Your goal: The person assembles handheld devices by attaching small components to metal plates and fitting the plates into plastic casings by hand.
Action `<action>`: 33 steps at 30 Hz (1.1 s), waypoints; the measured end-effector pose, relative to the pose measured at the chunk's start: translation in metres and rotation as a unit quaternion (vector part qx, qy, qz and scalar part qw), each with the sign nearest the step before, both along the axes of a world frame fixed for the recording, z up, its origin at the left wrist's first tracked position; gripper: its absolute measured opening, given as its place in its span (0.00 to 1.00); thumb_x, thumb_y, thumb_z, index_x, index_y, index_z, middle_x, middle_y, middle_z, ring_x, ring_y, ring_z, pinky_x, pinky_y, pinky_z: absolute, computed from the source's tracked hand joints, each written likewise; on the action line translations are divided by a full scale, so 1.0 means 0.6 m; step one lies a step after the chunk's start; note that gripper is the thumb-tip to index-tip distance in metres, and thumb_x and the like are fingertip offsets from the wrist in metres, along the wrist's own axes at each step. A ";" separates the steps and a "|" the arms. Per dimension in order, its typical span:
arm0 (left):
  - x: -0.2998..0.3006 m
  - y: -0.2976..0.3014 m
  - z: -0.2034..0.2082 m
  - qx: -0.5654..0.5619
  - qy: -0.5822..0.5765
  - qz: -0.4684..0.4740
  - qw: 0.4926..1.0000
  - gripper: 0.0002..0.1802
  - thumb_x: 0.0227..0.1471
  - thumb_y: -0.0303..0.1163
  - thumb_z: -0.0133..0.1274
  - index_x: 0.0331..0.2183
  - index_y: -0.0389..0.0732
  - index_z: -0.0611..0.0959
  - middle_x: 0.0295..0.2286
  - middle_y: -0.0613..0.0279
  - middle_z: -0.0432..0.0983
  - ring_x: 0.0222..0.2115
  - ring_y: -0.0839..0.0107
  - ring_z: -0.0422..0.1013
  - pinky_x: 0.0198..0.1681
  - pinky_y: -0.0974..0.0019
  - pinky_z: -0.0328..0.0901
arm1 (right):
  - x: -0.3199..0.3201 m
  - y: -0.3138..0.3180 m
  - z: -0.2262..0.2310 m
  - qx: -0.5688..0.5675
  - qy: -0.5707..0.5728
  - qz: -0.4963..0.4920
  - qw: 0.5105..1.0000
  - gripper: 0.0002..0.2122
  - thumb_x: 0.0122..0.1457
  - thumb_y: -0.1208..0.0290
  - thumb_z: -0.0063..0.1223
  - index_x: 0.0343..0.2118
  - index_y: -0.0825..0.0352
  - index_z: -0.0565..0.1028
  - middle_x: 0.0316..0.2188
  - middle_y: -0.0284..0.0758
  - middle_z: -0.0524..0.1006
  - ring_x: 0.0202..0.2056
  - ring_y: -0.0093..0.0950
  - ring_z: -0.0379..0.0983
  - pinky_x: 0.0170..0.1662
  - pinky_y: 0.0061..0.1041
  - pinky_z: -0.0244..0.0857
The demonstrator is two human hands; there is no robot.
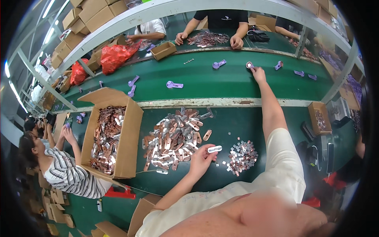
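My left hand (201, 161) is closed on a small silver oblong metal plate (214, 149), pinched at the fingertips above the dark green table. Beside it spreads a heap of similar silver and copper-coloured oblong plates (169, 136). On its other side lies a pile of tiny shiny square pieces (241, 157). My right arm stretches far across the green conveyor belt, and my right hand (258, 74) is closed on a round-headed piece (249, 65) with a pale rim and a dark ring. Purple round-headed handles (174, 85) lie scattered along the belt.
An open cardboard box (132, 138) full of metal plates stands left of the heap. A pale ledge (197, 103) separates table and belt. Co-workers sit across the belt and at the left. A smaller carton (319, 118) and a grey box (338, 111) are at the right.
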State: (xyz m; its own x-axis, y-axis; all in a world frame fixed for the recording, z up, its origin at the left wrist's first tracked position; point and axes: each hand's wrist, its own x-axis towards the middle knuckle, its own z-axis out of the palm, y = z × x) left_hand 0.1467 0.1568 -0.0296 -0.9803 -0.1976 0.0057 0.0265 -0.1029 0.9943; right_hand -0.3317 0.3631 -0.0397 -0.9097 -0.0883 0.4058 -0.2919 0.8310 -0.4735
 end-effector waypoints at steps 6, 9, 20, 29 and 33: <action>0.005 -0.006 0.004 -0.010 -0.005 0.020 1.000 0.15 0.48 0.20 0.52 0.40 0.32 0.72 0.29 0.60 0.74 0.26 0.78 0.71 0.28 0.76 0.69 | 0.245 -0.092 0.075 0.283 0.167 0.113 0.938 0.13 0.46 0.81 0.46 0.37 0.63 0.68 0.29 0.42 0.68 0.29 0.38 0.72 0.29 0.32 0.69; 0.000 -0.007 0.006 -0.016 0.008 0.009 1.000 0.15 0.48 0.19 0.51 0.40 0.33 0.71 0.26 0.62 0.73 0.24 0.80 0.70 0.26 0.77 0.66 | 0.401 -0.103 0.074 0.385 0.070 0.167 0.905 0.20 0.44 0.82 0.48 0.43 0.64 0.63 0.33 0.44 0.68 0.31 0.36 0.72 0.29 0.31 0.69; 0.018 -0.022 0.074 0.049 -0.023 -0.002 0.999 0.15 0.47 0.17 0.50 0.41 0.31 0.72 0.29 0.58 0.74 0.26 0.75 0.72 0.31 0.76 0.68 | 0.492 0.037 0.041 0.158 -0.017 0.170 0.972 0.27 0.43 0.59 0.61 0.48 0.59 0.67 0.43 0.38 0.68 0.49 0.38 0.59 0.50 0.35 0.53; 0.042 -0.032 0.102 0.063 -0.010 0.026 0.998 0.13 0.47 0.15 0.49 0.39 0.29 0.71 0.29 0.50 0.75 0.27 0.65 0.75 0.31 0.71 0.71 | 0.486 0.020 0.008 0.090 0.007 0.258 0.962 0.22 0.51 0.65 0.54 0.48 0.63 0.64 0.44 0.37 0.69 0.48 0.34 0.64 0.50 0.33 0.54; 0.051 -0.034 0.111 0.069 -0.014 0.034 0.997 0.15 0.45 0.13 0.49 0.39 0.27 0.73 0.30 0.48 0.75 0.30 0.63 0.75 0.33 0.70 0.72 | 0.523 -0.016 0.070 0.040 -0.017 0.238 0.970 0.15 0.54 0.67 0.51 0.44 0.65 0.69 0.40 0.37 0.69 0.39 0.31 0.69 0.41 0.30 0.63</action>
